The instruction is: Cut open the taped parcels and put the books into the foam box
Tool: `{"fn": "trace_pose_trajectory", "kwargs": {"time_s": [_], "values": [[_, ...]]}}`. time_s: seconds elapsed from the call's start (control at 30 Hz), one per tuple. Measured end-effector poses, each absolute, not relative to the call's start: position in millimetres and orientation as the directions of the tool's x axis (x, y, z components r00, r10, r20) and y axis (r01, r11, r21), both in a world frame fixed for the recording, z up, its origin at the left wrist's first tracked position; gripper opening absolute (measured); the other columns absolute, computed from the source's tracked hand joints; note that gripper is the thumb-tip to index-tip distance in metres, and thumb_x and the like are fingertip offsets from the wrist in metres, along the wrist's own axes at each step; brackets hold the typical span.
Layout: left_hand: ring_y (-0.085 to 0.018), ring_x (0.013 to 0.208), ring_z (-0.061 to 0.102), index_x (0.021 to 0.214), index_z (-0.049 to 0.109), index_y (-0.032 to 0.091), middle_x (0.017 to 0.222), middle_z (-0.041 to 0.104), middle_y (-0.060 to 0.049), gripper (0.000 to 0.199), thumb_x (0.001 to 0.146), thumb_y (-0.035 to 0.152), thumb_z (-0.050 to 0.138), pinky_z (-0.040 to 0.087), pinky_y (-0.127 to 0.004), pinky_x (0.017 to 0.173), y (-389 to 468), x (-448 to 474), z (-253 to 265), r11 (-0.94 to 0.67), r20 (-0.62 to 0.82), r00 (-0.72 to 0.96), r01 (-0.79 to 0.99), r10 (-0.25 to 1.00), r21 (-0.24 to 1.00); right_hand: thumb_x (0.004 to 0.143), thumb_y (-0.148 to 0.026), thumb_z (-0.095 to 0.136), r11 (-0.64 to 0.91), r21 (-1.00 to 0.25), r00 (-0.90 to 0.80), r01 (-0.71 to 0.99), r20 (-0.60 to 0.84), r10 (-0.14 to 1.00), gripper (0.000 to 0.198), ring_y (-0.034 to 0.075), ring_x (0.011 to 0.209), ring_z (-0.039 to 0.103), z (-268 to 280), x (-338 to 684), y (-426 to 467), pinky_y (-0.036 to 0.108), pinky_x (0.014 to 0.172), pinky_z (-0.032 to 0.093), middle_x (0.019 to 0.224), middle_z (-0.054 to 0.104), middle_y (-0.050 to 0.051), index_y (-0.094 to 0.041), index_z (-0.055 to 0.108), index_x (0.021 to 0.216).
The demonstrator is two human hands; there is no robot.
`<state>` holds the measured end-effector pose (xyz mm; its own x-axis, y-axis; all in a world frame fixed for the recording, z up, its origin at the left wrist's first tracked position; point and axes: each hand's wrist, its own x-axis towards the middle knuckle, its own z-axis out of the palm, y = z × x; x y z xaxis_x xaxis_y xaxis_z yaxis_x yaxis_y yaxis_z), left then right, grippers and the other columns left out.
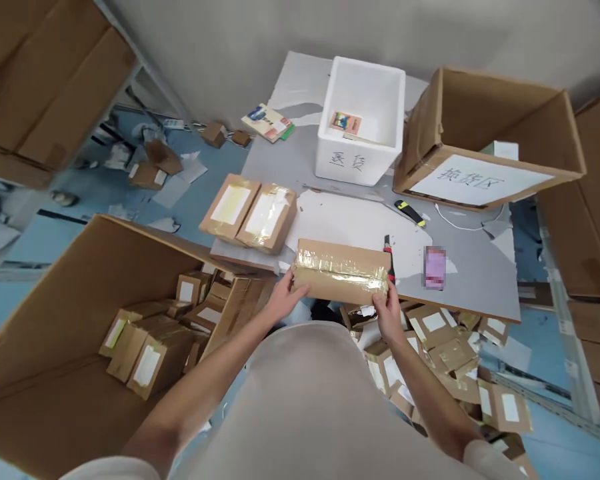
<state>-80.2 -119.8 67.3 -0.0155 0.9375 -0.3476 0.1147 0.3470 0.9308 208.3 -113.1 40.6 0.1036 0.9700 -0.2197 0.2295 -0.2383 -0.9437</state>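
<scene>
Between my two hands is a long cardboard box (pixel 343 270), with shiny clear tape running along its length. My left hand (pixel 286 293) grips its left end, thumb on the near face. At the opposite end my right hand (pixel 389 310) has its fingers closed round the corner. The box is held at the front edge of the grey table (pixel 475 267). Just behind its right end lies a red and black utility knife (pixel 389 257), partly hidden by the box. Two taped cardboard boxes with white labels, a left one (pixel 229 207) and a right one (pixel 267 217), sit side by side to the left.
A white foam box (pixel 357 160) and a large open carton (pixel 425 153) stand at the back. A yellow and black cutter (pixel 410 213), pink item (pixel 435 268) and books (pixel 266 122) lie on the table. A big carton (pixel 40 387) holds several parcels; more parcels (pixel 450 353) cover the floor at right.
</scene>
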Motion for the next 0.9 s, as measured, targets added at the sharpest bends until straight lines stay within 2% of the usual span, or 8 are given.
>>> {"fn": "trace_pose_trajectory", "kwargs": {"time_s": [0.17, 0.33, 0.47, 0.67, 0.9], "values": [[-0.025, 0.114, 0.06, 0.129, 0.051, 0.016, 0.125, 0.063, -0.012, 0.06, 0.078, 0.044, 0.062, 0.044, -0.04, 0.102, -61, -59, 38, 0.385, -0.388, -0.015, 0.179, 0.921, 0.906, 0.081, -0.051, 0.057, -0.321, -0.935, 0.057, 0.149, -0.316, 0.947, 0.074, 0.026, 0.13, 0.046, 22, 225, -64, 0.045, 0.11, 0.036, 0.145, 0.044, 0.012, -0.023, 0.033, 0.145], [-0.024, 0.119, 0.056, 0.126, 0.055, 0.017, 0.129, 0.061, -0.01, 0.055, 0.077, 0.042, 0.059, 0.041, -0.036, 0.105, -24, -54, 30, 0.443, -0.436, -0.081, 0.218, 0.896, 0.87, 0.08, -0.055, 0.057, -0.309, -0.945, 0.024, 0.109, -0.308, 0.951, 0.077, 0.024, 0.133, 0.042, 6, 221, -31, 0.043, 0.11, 0.035, 0.148, 0.038, 0.012, -0.022, 0.032, 0.145], [-0.023, 0.119, 0.057, 0.123, 0.057, 0.017, 0.128, 0.062, -0.01, 0.05, 0.079, 0.04, 0.057, 0.041, -0.035, 0.105, -6, -56, 23, 0.47, -0.457, -0.111, 0.263, 0.882, 0.843, 0.079, -0.058, 0.057, -0.302, -0.948, 0.045, 0.106, -0.298, 0.953, 0.079, 0.025, 0.129, 0.046, 1, 218, -17, 0.044, 0.107, 0.039, 0.146, 0.041, 0.014, -0.022, 0.033, 0.145], [-0.025, 0.117, 0.058, 0.126, 0.056, 0.017, 0.127, 0.063, -0.011, 0.053, 0.08, 0.043, 0.059, 0.039, -0.038, 0.105, 8, -65, 20, 0.487, -0.507, -0.024, 0.326, 0.861, 0.811, 0.078, -0.056, 0.061, -0.301, -0.944, 0.056, 0.136, -0.295, 0.954, 0.076, 0.026, 0.122, 0.052, -4, 222, -12, 0.044, 0.104, 0.041, 0.143, 0.043, 0.015, -0.022, 0.037, 0.142], [-0.024, 0.129, 0.049, 0.137, 0.046, 0.022, 0.141, 0.052, -0.01, 0.059, 0.085, 0.047, 0.056, 0.033, -0.038, 0.111, 4, -69, 3, 0.426, -0.449, 0.085, 0.202, 0.89, 0.882, 0.084, -0.058, 0.051, -0.332, -0.923, 0.178, 0.195, -0.299, 0.937, 0.077, 0.023, 0.134, 0.041, -10, 207, -20, 0.046, 0.111, 0.032, 0.148, 0.04, 0.013, -0.022, 0.028, 0.147]]}}
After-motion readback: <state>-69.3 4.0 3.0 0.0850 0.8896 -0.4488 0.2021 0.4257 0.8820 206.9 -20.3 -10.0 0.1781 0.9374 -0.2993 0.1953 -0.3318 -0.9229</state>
